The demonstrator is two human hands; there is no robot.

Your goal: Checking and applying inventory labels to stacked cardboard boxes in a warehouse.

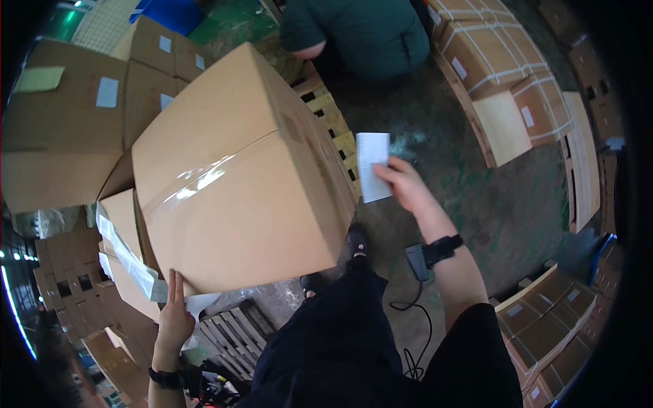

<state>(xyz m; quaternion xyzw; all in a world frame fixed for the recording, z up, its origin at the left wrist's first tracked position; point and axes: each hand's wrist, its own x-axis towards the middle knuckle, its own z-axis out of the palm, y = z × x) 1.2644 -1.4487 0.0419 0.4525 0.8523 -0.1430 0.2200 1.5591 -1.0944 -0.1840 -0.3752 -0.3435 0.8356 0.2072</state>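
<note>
**A:** Start closest to you. What are your two hands doing?

**B:** Your left hand (174, 314) lies flat, fingers straight and together, pressed against the near bottom edge of the one big cardboard box (238, 177). It grips nothing; it only touches the box's lower edge. Just left of those fingers, a strip of white plastic wrap (126, 255) hangs down the box's side. You wear one dark band on that wrist.

**A:** And the other?

**B:** Your right hand (405, 183) pinches one white paper slip (373, 166) between thumb and fingers, closed on its right edge. The slip stands upright, just right of the box's side face, near it; I cannot tell if they touch. Below that grip, on your forearm, sits one black strap with a small grey device (417, 262), and one cable trails down from it.

**A:** Beyond the grips?

**B:** Under the box and past the slip runs one wooden pallet (333, 119). Left of your left hand stand stacked boxes (61, 129); I count at least three, each with a white label. Farther out, beyond the slip, one person in a green shirt (360, 34) crouches on the floor. Right of your right hand lie strapped cartons (500, 61), at least three.
</note>
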